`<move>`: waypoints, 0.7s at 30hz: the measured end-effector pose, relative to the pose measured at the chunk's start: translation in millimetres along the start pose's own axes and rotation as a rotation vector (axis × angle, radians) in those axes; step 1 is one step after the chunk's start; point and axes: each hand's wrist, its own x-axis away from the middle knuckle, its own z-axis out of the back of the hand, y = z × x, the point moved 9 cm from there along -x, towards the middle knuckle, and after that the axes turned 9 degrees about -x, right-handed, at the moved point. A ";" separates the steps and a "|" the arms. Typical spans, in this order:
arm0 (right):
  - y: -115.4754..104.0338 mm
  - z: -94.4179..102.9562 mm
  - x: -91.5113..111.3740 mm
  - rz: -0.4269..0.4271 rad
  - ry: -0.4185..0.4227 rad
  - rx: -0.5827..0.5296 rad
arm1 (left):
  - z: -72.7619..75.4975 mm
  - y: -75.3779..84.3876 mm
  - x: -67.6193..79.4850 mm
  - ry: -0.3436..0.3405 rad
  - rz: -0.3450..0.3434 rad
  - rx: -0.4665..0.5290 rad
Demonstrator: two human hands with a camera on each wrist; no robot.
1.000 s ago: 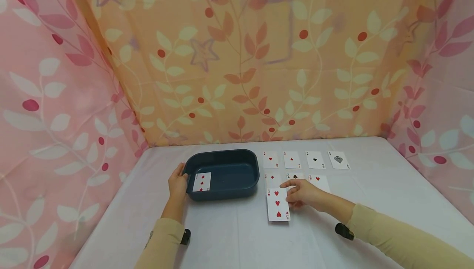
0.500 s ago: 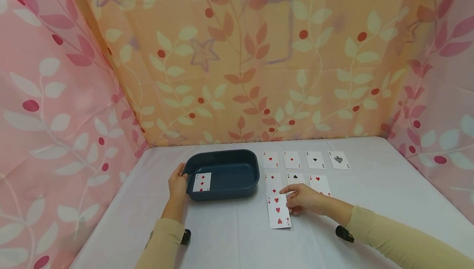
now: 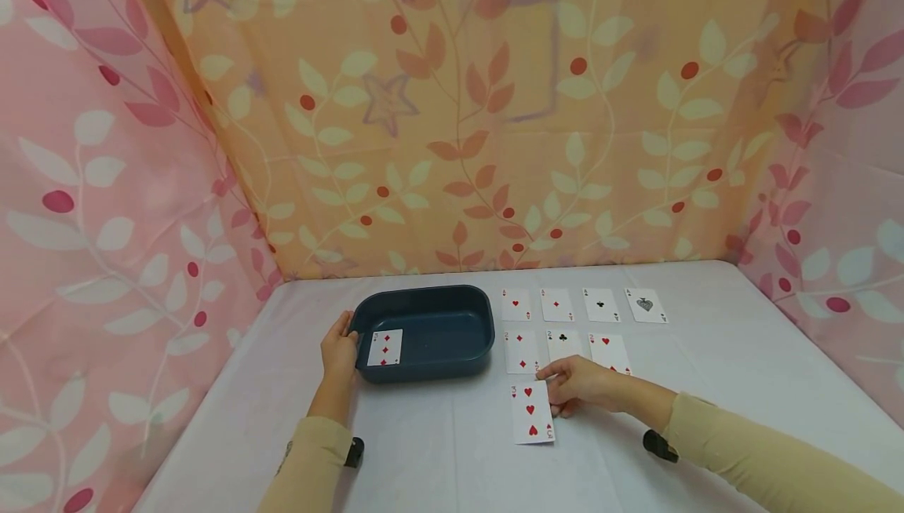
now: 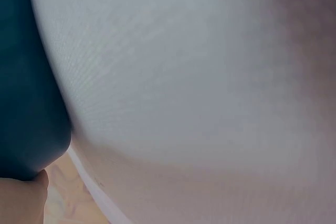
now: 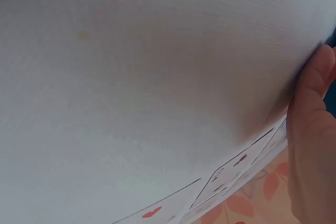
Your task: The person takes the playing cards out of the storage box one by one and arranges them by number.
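Observation:
In the head view my left hand (image 3: 339, 348) grips the left end of a dark blue plastic basin (image 3: 438, 372). A three of diamonds card (image 3: 384, 347) lies face up inside it, at the left. My right hand (image 3: 582, 384) pinches a three of hearts card (image 3: 531, 415) by its right edge, low over the cloth. Just above that card lies the two of diamonds (image 3: 520, 351). Beside it are the two of clubs (image 3: 563, 343), partly covered by my right hand, and the two of hearts (image 3: 609, 351). The right wrist view shows part of my right hand (image 5: 315, 129) but not the held card.
A row of aces lies behind the twos: hearts (image 3: 516, 305), diamonds (image 3: 558, 306), clubs (image 3: 601, 306) and spades (image 3: 646, 306). All rest on a white cloth-covered table (image 3: 431, 450). Patterned fabric (image 3: 459, 121) stands at the back and both sides.
My right hand has drawn the three of hearts toward the front edge, off the two of diamonds, which now shows whole. The left hand and the basin stay put.

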 end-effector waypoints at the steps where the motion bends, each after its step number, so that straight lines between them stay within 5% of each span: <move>1: -0.3 0.2 0.5 0.004 -0.002 -0.002 | 0.0 0.0 0.2 0.000 0.000 0.002; 12: -8.8 7.2 5.1 0.014 0.032 0.055 | 0.6 -1.0 -0.7 0.004 0.013 0.027; 21: -36.1 4.2 -8.0 0.090 0.045 -0.028 | -0.4 -2.2 -1.1 -0.002 0.010 0.028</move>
